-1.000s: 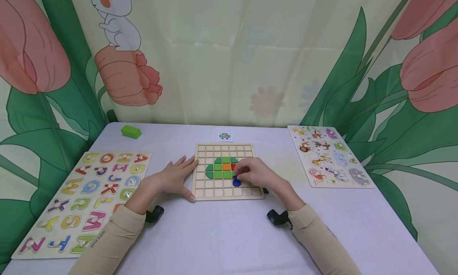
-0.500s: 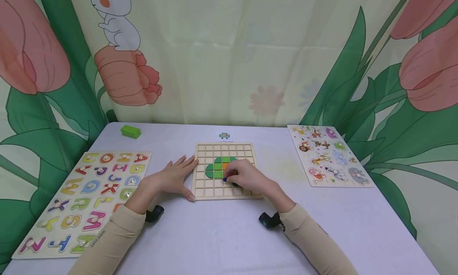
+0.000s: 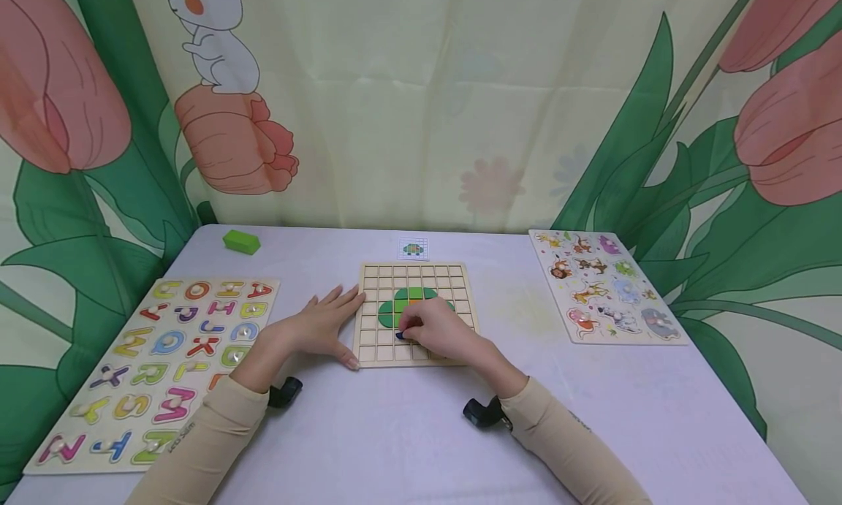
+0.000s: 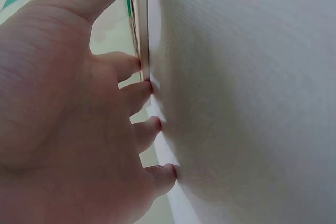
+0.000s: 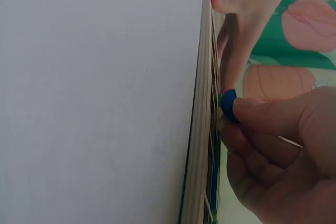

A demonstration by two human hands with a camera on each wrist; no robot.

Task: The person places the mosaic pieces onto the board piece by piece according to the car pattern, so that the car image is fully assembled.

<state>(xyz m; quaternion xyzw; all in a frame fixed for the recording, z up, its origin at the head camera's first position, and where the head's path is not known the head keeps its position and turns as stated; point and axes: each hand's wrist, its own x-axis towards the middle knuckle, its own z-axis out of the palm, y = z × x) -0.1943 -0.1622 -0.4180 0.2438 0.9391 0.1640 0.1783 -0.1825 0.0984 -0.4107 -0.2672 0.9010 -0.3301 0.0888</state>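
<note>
A wooden grid board (image 3: 384, 354) lies on the table, with green pieces (image 3: 387, 315) set in its middle squares and some orange showing. My left hand (image 3: 319, 322) rests at the board's left edge, fingers spread and thumb at the near corner. In the left wrist view its fingertips (image 4: 168, 171) touch down beside the board's side. My right hand (image 3: 437, 331) is over the board and pinches a small blue piece with a rounded edge (image 5: 229, 105) between thumb and finger, just below the green pieces. That hand hides the board's lower right part.
Behind the board lies a small pattern card (image 3: 413, 248). A letter puzzle board (image 3: 141, 344) is at left, an animal puzzle board (image 3: 601, 289) at right. A green block (image 3: 241, 242) sits at the back left.
My right hand has moved left across the board with the blue piece, uncovering green at the right side of the pattern. The left hand has stayed in place.
</note>
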